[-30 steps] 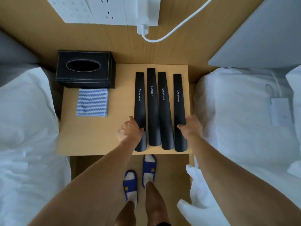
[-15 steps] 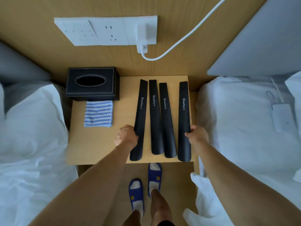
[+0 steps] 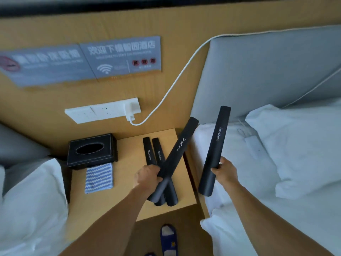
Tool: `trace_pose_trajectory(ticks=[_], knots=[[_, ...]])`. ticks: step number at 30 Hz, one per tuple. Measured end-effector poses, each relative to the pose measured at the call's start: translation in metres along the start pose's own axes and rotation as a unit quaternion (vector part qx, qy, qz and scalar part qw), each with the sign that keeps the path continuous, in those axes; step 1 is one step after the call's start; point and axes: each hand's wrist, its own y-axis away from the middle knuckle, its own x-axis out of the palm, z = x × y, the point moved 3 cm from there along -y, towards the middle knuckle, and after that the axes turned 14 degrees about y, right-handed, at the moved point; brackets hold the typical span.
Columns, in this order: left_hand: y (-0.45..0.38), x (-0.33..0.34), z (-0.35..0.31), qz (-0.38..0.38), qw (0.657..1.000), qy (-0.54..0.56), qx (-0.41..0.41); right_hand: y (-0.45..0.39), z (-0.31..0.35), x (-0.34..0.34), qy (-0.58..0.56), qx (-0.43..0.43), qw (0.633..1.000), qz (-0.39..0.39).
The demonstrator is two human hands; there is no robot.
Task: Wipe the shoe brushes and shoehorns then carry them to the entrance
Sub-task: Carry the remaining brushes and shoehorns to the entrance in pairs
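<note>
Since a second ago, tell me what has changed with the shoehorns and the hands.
The left hand has lifted the leftmost shoehorn off the nightstand, tilting it across the others. The right hand has raised the rightmost shoehorn over the bed. The two middle shoehorns, cloth and tissue box stayed put.

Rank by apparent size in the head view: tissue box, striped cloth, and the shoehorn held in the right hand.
1. Shoehorn in the right hand, though it is raised nearer the camera.
2. Tissue box.
3. Striped cloth, smallest.
</note>
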Motion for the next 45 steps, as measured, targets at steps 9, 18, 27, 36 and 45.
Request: trace_pose_trajectory(ticks=[9, 18, 27, 36, 45], knots=[[0.02, -0.068, -0.147, -0.011, 0.979, 0.126, 0.162, 0.043, 0.011, -0.126, -0.138, -0.038, 0.985, -0.094], [0.089, -0.146, -0.268, -0.008, 0.919, 0.234, 0.318, 0.131, 0.037, -0.246, -0.243, -0.099, 0.937, -0.231], [0.199, -0.196, -0.323, -0.01, 0.856, 0.191, 0.481, 0.262, 0.043, -0.308, -0.232, -0.111, 0.903, -0.344], [0.303, -0.186, -0.364, 0.011, 0.79, 0.203, 0.578, 0.401, -0.002, -0.348, -0.243, -0.067, 0.865, -0.435], [0.412, -0.117, -0.403, 0.128, 0.749, 0.212, 0.615, 0.524, -0.085, -0.351, -0.232, 0.026, 0.824, -0.516]])
